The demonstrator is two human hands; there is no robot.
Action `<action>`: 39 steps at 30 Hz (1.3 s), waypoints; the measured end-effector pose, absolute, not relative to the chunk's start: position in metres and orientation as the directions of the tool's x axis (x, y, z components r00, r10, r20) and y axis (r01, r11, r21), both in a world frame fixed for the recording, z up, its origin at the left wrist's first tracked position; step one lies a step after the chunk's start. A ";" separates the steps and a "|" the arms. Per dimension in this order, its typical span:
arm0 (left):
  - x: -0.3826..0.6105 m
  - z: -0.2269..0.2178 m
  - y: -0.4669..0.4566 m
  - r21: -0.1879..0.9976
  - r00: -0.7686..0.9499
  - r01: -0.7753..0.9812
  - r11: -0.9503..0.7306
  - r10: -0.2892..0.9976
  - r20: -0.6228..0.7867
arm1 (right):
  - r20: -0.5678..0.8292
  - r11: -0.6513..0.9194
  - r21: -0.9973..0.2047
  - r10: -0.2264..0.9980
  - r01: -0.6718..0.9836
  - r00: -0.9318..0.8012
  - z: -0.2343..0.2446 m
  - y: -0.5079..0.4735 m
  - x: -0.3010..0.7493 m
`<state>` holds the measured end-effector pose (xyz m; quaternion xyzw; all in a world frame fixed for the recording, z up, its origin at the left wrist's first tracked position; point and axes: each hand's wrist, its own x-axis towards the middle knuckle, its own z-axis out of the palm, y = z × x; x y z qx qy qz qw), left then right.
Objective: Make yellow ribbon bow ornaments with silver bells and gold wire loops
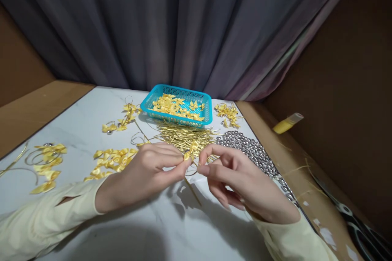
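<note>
My left hand (147, 175) pinches a small yellow ribbon bow (191, 151) together with a thin gold cord (193, 189) that hangs down from it toward the white table (171, 228). My right hand (241, 179) is right beside it, with thumb and forefinger pinched at the cord's loop just below the bow. Both hands hover above the table's middle. Pale yellow sleeves cover both wrists.
A turquoise basket (179, 91) of yellow bows stands at the back. In front of it lies a pile of gold cords (183, 134). Silver beads (254, 151) spread on the right. Finished bows on loops (45, 159) and loose bows (112, 161) lie at left. A yellow tube (286, 123) lies at right.
</note>
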<state>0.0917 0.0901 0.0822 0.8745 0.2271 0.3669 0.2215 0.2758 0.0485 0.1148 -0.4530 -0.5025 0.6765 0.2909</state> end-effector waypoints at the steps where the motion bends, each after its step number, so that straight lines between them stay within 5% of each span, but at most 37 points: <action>1: 0.092 0.082 0.090 0.547 0.631 0.239 -0.802 0.557 0.540 | -0.317 -0.332 -0.942 0.844 0.044 -0.432 0.114 0.049 0.276; 5: 0.092 0.080 0.089 0.522 0.647 0.252 -0.815 0.543 0.535 | -0.214 -0.182 -0.975 0.927 0.130 -0.309 0.110 0.047 0.270; 8: 0.092 0.078 0.090 0.497 0.648 0.253 -0.830 0.527 0.550 | 0.066 0.140 -0.910 0.978 0.390 -0.198 0.104 0.042 0.267; 12: 0.093 0.078 0.090 0.491 0.639 0.250 -0.835 0.523 0.564 | 0.488 0.525 -0.519 0.830 0.675 -0.271 0.091 0.038 0.266; 15: 0.092 0.078 0.090 0.505 0.637 0.250 -0.826 0.533 0.557 | 0.620 0.603 -0.254 0.702 0.756 -0.352 0.084 0.038 0.265; 24: 0.092 0.081 0.090 0.491 0.652 0.265 -0.830 0.529 0.543 | 0.666 0.575 -0.043 0.626 0.817 -0.405 0.088 0.041 0.262; 39: 0.090 0.075 0.092 0.431 0.700 0.306 -0.849 0.507 0.502 | 0.585 0.543 -0.053 0.697 0.838 -0.415 0.088 0.043 0.263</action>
